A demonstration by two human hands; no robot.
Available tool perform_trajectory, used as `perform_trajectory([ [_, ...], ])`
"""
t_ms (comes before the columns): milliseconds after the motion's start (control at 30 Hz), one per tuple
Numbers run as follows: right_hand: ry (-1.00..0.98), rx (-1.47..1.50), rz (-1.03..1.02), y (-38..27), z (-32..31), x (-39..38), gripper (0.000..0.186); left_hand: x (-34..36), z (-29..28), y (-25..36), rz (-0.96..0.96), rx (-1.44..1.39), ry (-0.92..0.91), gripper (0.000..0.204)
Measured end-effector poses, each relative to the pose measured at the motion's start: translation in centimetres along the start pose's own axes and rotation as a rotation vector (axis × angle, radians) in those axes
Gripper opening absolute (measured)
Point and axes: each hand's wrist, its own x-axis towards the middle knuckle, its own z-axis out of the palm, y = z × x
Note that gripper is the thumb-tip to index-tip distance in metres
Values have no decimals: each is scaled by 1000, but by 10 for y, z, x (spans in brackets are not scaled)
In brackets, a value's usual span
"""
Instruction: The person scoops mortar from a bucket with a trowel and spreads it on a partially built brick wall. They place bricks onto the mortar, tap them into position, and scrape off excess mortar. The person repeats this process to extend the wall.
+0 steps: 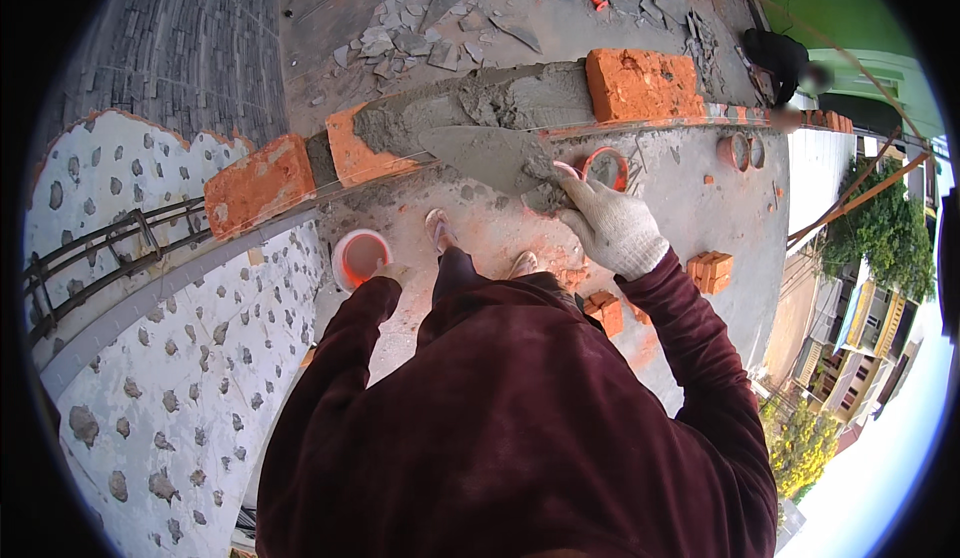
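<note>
My right hand (615, 226), in a pale knitted glove, is closed round the handle of a trowel (478, 150). The trowel's broad grey blade lies along the near side of a low brick wall, with wet mortar clinging near its handle end. On the wall top is a thick bed of grey mortar (480, 96), between an orange brick (640, 85) on the right and bricks on the left, the end one (262, 186) spotted with mortar. My left hand (394, 272) hangs low beside a white bucket with a red inside (362, 260); its fingers are mostly hidden by the sleeve.
Brick stacks (710, 271) and loose bricks (604, 312) lie on the floor at right. An orange-rimmed bucket (606, 168) stands against the wall's near side. Broken tile pieces (440, 33) litter the far side. A person (778, 60) bends at the far right. A pitted white wall (180, 388) rises at left.
</note>
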Motion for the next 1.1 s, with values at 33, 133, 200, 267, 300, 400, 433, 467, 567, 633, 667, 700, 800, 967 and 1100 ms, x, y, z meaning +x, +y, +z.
perform_trajectory([
  [33,22,17,19,16,7,-7,32,-3,5,7,6,-53,28,54],
  [133,98,72,65,80,30,-54,32,-21,27,22,21,-104,44,55],
  [200,128,136,154,107,37,-106,31,-35,44,37,43,-47,-8,56],
  [267,182,195,234,141,62,-166,27,-54,56,54,54,68,-82,58],
  [300,247,285,320,153,84,-200,26,-60,60,64,-33,80,-105,60],
  [400,267,534,676,197,184,-299,27,-76,104,48,-216,107,-124,72],
  [433,205,820,1041,197,203,-320,29,-72,101,65,-275,40,-84,75],
  [467,354,985,1131,205,245,-354,26,-70,98,89,-329,-18,-61,78],
  [567,308,1486,1636,229,438,-484,19,-55,99,70,-333,-412,-44,68],
  [633,494,1597,1836,185,458,-512,16,-28,63,124,-156,-498,-17,55],
  [667,648,1578,1952,165,475,-538,19,-24,62,170,-35,-514,-56,51],
  [700,795,1508,2086,147,478,-573,22,-33,64,209,31,-345,-76,53],
  [800,1362,1279,2195,84,472,-593,25,-22,39,257,175,41,-151,50],
  [967,2136,1839,2006,-30,472,-571,19,58,11,303,171,493,-399,56],
  [1100,2479,1988,1962,-81,442,-525,15,109,12,333,197,624,-357,59],
])
